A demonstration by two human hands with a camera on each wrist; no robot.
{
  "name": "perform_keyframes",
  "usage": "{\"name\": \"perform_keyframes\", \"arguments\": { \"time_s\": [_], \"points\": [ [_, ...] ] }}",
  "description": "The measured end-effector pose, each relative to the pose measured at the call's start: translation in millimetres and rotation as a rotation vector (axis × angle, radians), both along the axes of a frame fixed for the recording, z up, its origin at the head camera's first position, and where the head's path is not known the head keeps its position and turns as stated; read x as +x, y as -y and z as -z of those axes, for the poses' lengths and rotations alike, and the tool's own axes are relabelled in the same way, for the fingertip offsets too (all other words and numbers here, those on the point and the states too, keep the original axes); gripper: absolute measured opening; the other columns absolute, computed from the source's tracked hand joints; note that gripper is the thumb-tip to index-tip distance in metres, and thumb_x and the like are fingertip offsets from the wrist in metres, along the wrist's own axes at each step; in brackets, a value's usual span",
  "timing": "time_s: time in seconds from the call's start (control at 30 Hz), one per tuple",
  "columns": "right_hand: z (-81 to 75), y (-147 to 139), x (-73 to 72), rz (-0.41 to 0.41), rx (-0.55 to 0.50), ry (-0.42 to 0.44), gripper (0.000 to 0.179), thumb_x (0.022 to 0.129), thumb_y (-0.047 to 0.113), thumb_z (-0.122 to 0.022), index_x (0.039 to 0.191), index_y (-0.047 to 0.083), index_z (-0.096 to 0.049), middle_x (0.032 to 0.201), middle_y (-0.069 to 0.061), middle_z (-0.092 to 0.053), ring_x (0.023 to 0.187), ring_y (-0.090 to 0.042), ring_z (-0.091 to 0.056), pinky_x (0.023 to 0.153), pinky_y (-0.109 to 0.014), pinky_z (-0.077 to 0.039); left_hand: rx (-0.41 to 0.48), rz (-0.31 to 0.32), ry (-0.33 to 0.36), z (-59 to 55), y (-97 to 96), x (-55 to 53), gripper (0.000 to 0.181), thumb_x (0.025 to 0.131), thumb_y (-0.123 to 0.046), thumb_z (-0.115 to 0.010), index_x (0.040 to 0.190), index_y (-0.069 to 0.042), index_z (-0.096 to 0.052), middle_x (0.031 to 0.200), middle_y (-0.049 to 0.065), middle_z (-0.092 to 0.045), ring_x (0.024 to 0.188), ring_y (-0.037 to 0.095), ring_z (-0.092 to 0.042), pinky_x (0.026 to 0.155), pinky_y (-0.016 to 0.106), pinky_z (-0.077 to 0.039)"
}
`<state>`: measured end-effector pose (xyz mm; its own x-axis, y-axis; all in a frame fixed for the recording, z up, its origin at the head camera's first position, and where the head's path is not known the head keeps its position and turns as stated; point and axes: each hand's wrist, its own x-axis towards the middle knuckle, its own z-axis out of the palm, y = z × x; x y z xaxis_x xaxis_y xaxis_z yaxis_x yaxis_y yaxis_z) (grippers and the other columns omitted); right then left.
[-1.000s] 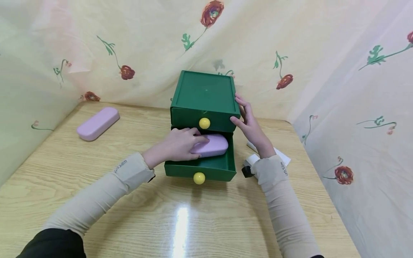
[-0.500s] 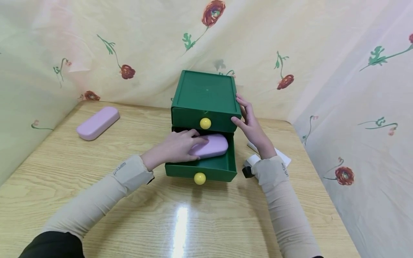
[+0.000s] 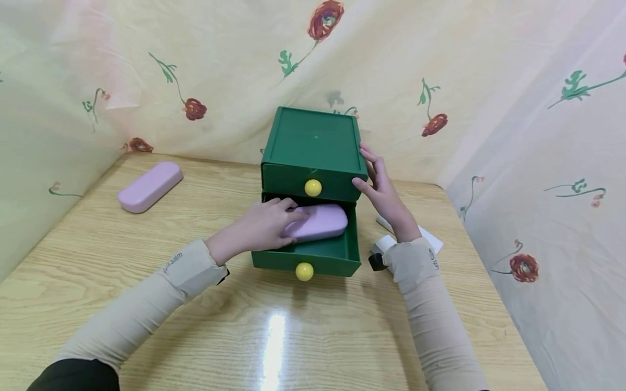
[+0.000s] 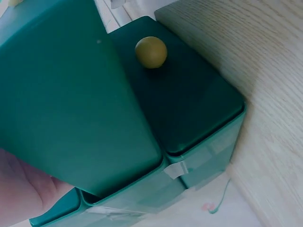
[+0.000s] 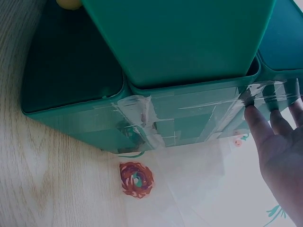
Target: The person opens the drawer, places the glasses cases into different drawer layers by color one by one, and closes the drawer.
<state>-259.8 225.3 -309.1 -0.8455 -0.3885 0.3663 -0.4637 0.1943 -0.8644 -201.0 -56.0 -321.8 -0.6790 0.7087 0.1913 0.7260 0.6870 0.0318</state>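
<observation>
A green drawer unit (image 3: 318,138) with yellow knobs stands on the table, its top drawer closed and the drawer below (image 3: 332,264) pulled out. Inside that drawer lies a lilac oblong case (image 3: 323,221), shaped like a glasses case. At the case's left end is my left hand (image 3: 264,225), fingers loosely spread over its top and the thumb by its front side. My right hand (image 3: 386,198) rests against the unit's right side near the top, fingers fairly straight. In the left wrist view, a closed lower drawer (image 4: 184,104) shows under the pulled-out one.
A second lilac case (image 3: 150,187) lies at the table's back left. To the right of the unit, partly behind my right forearm, are a white-and-black object (image 3: 380,252) and a flat white piece (image 3: 429,238). Clear tape (image 5: 184,113) runs along the unit's side. A flowered curtain hangs behind.
My left hand has slid slightly left along the case, uncovering more of its left end. The case and drawer keep their places. My right hand stays against the unit.
</observation>
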Motion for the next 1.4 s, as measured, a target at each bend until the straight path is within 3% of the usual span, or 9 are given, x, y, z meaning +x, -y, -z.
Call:
{"name": "perform_keyframes", "arguments": {
  "time_s": [0.4, 0.73, 0.93, 1.1, 1.4],
  "points": [
    [1.5, -1.8, -1.7, -0.001, 0.008, 0.0, 0.06, 0.101, 0.012, -0.049, 0.152, 0.015, -0.018, 0.164, 0.009, -0.007, 0.153, -0.025, -0.003, 0.117, -0.061, -0.019, -0.005, -0.039, -0.103, 3.2, -5.1, -2.2, 0.046, 0.089, -0.043, -0.068, 0.126, -0.018, -0.063, 0.116, 0.012, -0.065, 0.095, 0.03, -0.065, 0.067, 0.044, -0.057],
    [-0.4, -2.1, -1.9, -0.009, -0.003, -0.01, 0.06, 0.1, 0.01, -0.049, 0.152, 0.013, -0.018, 0.164, 0.007, -0.006, 0.153, -0.025, -0.002, 0.117, -0.062, -0.019, 0.039, -0.033, -0.182, 7.6, -6.9, -5.5, 0.033, 0.092, -0.036, -0.066, 0.113, -0.011, -0.066, 0.103, 0.009, -0.067, 0.082, 0.026, -0.064, 0.057, 0.038, -0.055],
    [1.4, -2.8, -1.9, -0.007, 0.001, -0.012, 0.06, 0.1, 0.012, -0.05, 0.152, 0.014, -0.019, 0.164, 0.005, -0.005, 0.153, -0.026, -0.002, 0.116, -0.062, -0.02, 0.036, -0.038, -0.195, 8.7, -7.6, -6.1, 0.032, 0.093, -0.034, -0.065, 0.116, -0.011, -0.065, 0.106, 0.01, -0.067, 0.086, 0.026, -0.065, 0.059, 0.038, -0.056],
    [2.2, -2.9, -2.9, -0.007, 0.004, -0.018, 0.059, 0.1, 0.008, -0.048, 0.152, 0.013, -0.018, 0.165, 0.001, -0.004, 0.153, -0.027, -0.001, 0.116, -0.063, -0.021, 0.032, -0.041, -0.255, 9.6, -8.4, -7.5, 0.033, 0.094, -0.032, -0.064, 0.118, -0.011, -0.065, 0.103, 0.011, -0.069, 0.082, 0.025, -0.066, 0.059, 0.036, -0.056],
    [2.5, -2.1, -3.0, -0.002, 0.006, -0.017, 0.06, 0.1, 0.011, -0.049, 0.152, 0.014, -0.019, 0.164, 0.007, -0.006, 0.153, -0.026, -0.002, 0.116, -0.062, -0.022, 0.053, -0.067, -0.317, 11.8, -9.9, -11.5, 0.032, 0.092, -0.033, -0.067, 0.116, -0.012, -0.069, 0.1, 0.008, -0.072, 0.077, 0.023, -0.067, 0.057, 0.033, -0.054]
  ]
}}
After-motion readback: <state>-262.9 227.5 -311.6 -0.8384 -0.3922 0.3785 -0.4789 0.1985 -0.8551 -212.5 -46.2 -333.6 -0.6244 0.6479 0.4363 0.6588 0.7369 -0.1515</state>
